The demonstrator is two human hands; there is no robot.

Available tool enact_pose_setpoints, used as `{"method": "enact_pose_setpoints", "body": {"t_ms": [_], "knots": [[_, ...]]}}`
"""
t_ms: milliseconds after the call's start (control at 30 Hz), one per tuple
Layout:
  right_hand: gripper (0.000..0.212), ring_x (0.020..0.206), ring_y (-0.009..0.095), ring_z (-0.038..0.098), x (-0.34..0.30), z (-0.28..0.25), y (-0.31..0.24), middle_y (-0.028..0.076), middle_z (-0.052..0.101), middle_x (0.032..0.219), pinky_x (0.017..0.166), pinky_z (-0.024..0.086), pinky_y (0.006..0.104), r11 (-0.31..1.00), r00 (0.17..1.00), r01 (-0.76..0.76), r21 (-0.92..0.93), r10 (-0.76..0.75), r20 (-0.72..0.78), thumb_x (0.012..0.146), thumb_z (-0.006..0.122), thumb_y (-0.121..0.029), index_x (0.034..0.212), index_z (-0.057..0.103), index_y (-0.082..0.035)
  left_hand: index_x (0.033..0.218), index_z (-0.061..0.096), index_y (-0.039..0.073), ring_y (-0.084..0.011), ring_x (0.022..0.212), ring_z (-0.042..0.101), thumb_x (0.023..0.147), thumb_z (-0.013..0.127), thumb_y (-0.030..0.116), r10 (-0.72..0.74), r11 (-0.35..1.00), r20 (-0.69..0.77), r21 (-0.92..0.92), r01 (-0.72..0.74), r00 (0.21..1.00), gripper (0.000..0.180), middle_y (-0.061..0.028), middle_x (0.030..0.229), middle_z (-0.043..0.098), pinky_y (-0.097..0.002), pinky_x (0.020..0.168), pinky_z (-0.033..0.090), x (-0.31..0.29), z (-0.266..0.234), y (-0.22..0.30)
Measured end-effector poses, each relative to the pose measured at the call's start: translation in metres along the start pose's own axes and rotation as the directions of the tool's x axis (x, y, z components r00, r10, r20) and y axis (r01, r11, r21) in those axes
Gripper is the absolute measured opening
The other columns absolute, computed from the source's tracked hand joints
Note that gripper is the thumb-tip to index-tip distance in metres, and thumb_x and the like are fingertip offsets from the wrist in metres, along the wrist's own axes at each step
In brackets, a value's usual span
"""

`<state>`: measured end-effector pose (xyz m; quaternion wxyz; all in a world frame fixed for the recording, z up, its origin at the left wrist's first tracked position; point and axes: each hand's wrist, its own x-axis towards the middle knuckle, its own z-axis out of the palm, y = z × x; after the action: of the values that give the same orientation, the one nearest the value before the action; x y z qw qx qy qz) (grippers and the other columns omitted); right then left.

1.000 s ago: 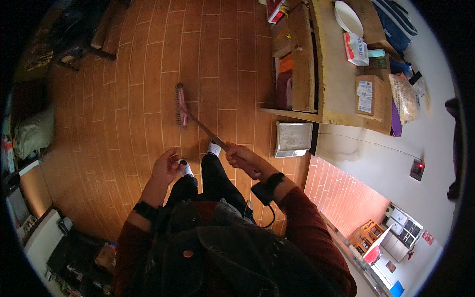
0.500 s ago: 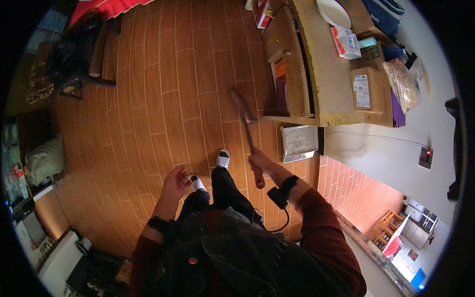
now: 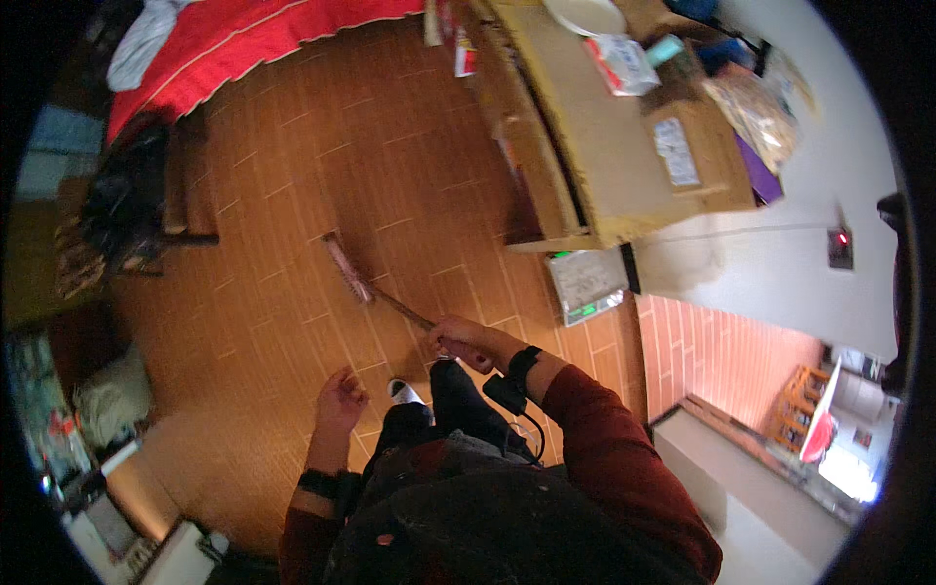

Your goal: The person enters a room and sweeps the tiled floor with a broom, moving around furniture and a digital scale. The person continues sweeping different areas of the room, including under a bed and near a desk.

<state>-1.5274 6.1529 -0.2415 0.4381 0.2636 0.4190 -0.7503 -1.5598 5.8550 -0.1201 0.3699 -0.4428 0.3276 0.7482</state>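
My right hand (image 3: 456,336) is closed around the handle of a brush (image 3: 349,271), whose long, narrow bristled head is up and to the left of the hand. The brush is slightly blurred, and I cannot tell whether its head touches the floor. To the left, my left hand (image 3: 341,398) holds nothing, its fingers loosely bent and apart. Beneath both hands is the brown wood-look tiled floor (image 3: 263,322). My white shoe (image 3: 405,392) shows between the hands.
A worn yellowish cabinet (image 3: 624,185) stands at the right, with boxes and bags on top. Beside it on the floor lies a flat platform scale (image 3: 588,283) with green lit digits. A red cloth (image 3: 283,39) hangs at the far end. Dark furniture (image 3: 132,195) stands left.
My right hand has swung the brush leftward, its head now pointing up and to the left. The view has shifted, showing more red cloth, and the scale's display now shows green.
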Motion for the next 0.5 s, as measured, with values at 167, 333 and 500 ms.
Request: {"method": "enact_pose_setpoints", "body": {"t_ms": [167,333,500], "knots": [[0.033,0.051,0.024,0.056,-0.073,-0.007,-0.02,0.012,0.053,0.064,0.042,0.046,0.0355,0.834,0.951,-0.048,-0.55,-0.13,-0.281,0.069,0.053,-0.007,0.1,0.044,-0.002,0.082,0.061,0.011,-0.0157,0.051,0.052,0.082,0.057,0.022,-0.001,1.0,-0.036,0.02,0.002,0.999,0.012,-0.0021,0.065,0.057,-0.035,0.06,0.048,0.0,0.005,0.008],[0.05,0.058,0.031,0.06,-0.09,-0.022,-0.01,0.023,0.057,0.078,0.043,0.05,0.0395,0.815,0.807,-0.108,-0.57,-0.263,-0.529,0.068,0.056,-0.008,0.113,0.036,0.0,0.083,0.06,0.011,-0.0149,0.048,0.049,0.083,0.055,0.022,-0.089,0.995,-0.027,0.037,0.09,0.996,0.013,-0.0007,0.062,0.054,-0.034,0.059,0.047,0.01,0.017,0.025],[0.026,0.054,0.028,0.058,-0.019,-0.012,0.051,0.019,0.057,0.069,0.041,0.045,0.037,0.82,0.859,-0.024,-0.572,-0.276,-0.431,0.067,0.057,-0.009,0.091,0.051,-0.001,0.083,0.06,0.011,-0.0137,0.049,0.047,0.084,0.054,0.023,-0.123,0.976,0.016,0.186,0.118,0.992,0.013,-0.0002,0.062,0.053,-0.0318,0.059,0.045,0.025,0.04,0.049]]}}
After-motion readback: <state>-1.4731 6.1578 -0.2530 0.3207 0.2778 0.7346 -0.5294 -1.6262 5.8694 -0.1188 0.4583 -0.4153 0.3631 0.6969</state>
